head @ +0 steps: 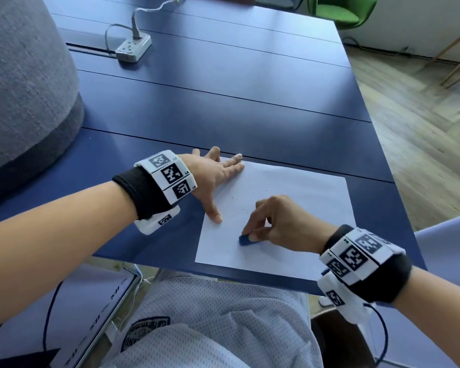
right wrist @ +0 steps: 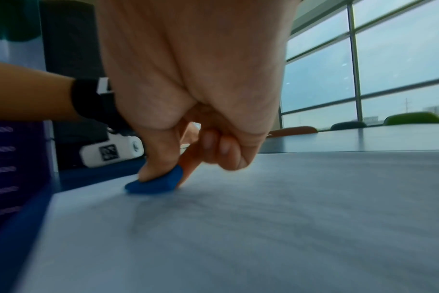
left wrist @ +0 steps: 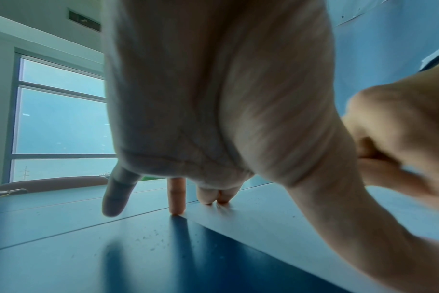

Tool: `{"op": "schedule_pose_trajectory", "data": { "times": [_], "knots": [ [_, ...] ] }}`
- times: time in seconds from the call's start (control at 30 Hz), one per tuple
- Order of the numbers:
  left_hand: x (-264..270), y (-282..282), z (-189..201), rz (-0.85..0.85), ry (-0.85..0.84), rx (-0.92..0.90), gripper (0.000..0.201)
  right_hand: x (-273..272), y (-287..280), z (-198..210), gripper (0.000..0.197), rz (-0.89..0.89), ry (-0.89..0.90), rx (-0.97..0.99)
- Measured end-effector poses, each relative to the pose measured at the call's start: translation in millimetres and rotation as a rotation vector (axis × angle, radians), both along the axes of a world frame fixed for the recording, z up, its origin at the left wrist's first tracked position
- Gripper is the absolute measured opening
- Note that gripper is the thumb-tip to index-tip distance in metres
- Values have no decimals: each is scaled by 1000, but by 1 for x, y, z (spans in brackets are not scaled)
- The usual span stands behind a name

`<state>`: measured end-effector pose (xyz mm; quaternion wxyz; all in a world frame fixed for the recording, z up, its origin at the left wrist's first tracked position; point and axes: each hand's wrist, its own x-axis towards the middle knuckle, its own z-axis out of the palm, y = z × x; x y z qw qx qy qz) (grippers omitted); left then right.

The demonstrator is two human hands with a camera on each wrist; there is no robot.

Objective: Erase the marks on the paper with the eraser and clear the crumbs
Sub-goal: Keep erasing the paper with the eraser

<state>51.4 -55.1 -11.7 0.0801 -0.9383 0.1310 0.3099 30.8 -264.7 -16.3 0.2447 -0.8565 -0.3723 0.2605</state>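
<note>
We see a white rectangular sheet of paper [head: 290, 197] lying flat on the dark blue slatted table [head: 223, 96], close to the table's near edge and toward its right side. Our left hand [head: 213, 176] lies spread on the paper's far-left corner, fingers straight and relaxed, thumb stretched along the paper's left edge; in the left wrist view the fingertips [left wrist: 176, 208] touch down where paper meets table. Our right hand [head: 274, 221] has its fingers curled and pinches a small blue wedge-shaped eraser [head: 246, 240] between thumb and forefinger, the eraser's underside touching the paper near its near-left part. The right wrist view shows that eraser [right wrist: 156, 182] lying low and tilted against the sheet, thumb on top. Small dark crumbs [head: 239, 205] are scattered on the paper between the two hands. We cannot tell whether any pencil marks are on the sheet. A white power strip with a grey cable [head: 133, 47] sits near the table's far-left edge, well apart from the paper.
</note>
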Motion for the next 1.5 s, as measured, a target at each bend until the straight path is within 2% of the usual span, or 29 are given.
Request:
{"op": "schedule_pose_trajectory", "data": {
  "times": [0.1, 0.23, 0.33, 0.5, 0.67, 0.8, 0.87, 1.0, 1.17, 1.23, 1.37, 1.5],
  "knots": [
    [1, -1, 1, 3, 3, -5, 143, 4, -2, -4, 17, -89, -32, 44],
    [-1, -1, 0, 4, 7, -6, 143, -4, -6, -1, 17, 31, 42, -17],
    [0, -1, 1, -2, 8, -4, 142, 6, -3, -5, 17, -93, -39, 22],
    [-1, -2, 2, 0, 15, -4, 142, -4, -6, 0, 18, 89, 76, -73],
    [-1, -2, 0, -12, 3, -3, 141, 13, -1, -10, 13, -196, -52, 42],
    [-1, 0, 0, -27, -13, 1, 142, -4, -10, -4, 14, -39, 95, -32],
    [0, 0, -1, -34, -9, 12, 142, 3, -7, -2, 13, -46, 82, -66],
    [0, -1, 0, -26, 5, 14, 142, 42, 7, 0, 13, -189, -9, -31],
    [0, 1, 0, -20, 17, -11, 142, 88, 17, -2, 5, -472, -105, 40],
    [0, 1, 0, -17, 17, -16, 141, 83, 15, -3, 5, -451, -65, 46],
    [-1, 2, 0, -20, 13, -27, 141, 65, 15, -3, 5, -268, 30, -9],
    [0, 1, 0, -31, 15, -19, 141, 81, 14, -7, 6, -399, -70, 69]
  ]
}}
